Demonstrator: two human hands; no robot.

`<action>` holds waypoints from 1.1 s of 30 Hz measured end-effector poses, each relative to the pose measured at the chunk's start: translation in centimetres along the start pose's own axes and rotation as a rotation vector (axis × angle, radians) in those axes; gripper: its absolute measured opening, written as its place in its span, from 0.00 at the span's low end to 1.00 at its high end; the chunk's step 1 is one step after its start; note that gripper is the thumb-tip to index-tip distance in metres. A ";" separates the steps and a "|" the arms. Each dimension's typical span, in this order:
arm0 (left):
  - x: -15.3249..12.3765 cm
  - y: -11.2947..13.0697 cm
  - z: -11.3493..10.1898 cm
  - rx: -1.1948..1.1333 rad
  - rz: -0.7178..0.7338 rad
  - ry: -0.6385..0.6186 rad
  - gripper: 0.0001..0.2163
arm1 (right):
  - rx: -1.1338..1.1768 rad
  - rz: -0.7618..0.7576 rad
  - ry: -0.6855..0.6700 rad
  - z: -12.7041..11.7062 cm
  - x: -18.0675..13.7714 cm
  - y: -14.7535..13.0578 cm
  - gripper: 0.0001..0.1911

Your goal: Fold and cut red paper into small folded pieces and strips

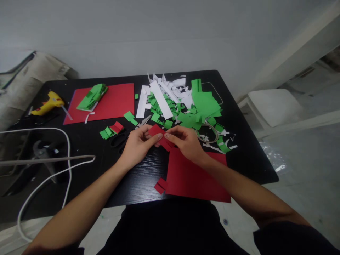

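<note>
- The left hand (136,146) grips a small, flat red paper piece (156,131) between thumb and fingers.
- The right hand (185,142) pinches that piece's other side.
- The piece is above the black wood-grain counter (145,175), near a large rectangular red paper sheet (198,180).
- Black-handled metal scissors (117,140) lie beside the left hand.
- A round beige ring (217,134) lies beside the right hand.

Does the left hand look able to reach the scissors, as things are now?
Probably yes: the scissors lie close by the left hand, their black handles partly in sight, though this hand is busy holding folded red paper.
</note>
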State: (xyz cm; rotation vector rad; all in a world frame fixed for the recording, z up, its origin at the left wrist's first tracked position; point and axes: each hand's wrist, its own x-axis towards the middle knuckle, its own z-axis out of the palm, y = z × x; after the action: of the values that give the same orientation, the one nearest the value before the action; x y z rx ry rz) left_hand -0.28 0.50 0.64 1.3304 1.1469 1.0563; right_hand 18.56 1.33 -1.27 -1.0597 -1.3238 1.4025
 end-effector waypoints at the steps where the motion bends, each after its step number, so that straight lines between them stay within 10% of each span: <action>1: 0.0 0.0 0.0 0.003 -0.007 0.001 0.09 | -0.001 0.001 0.000 0.0 0.0 0.0 0.11; 33: 0.2 0.0 -0.5 0.015 -0.126 -0.161 0.12 | 0.060 0.135 -0.086 -0.3 0.2 -0.4 0.13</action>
State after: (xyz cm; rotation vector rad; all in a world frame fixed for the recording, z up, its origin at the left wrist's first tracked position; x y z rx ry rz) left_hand -0.78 0.79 0.66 1.3125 1.1048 0.8356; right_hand 18.79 1.56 -0.92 -1.0757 -1.2826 1.5946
